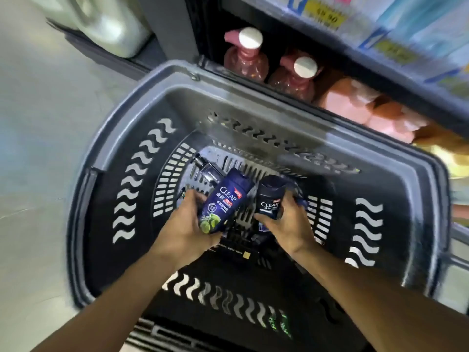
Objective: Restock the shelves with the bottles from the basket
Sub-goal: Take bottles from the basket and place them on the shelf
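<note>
Blue bottles, one gripped in each of the hands: left hand (187,229), right hand (286,224), inside basket (253,97).

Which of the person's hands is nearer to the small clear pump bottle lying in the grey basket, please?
Left. The left hand, gripping a blue shampoo bottle, is just below the pump bottle; the right hand lies farther right.

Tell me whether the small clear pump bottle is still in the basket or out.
In. The pump bottle lies tipped on the basket floor, beyond the left hand; neither hand touches it.
</note>
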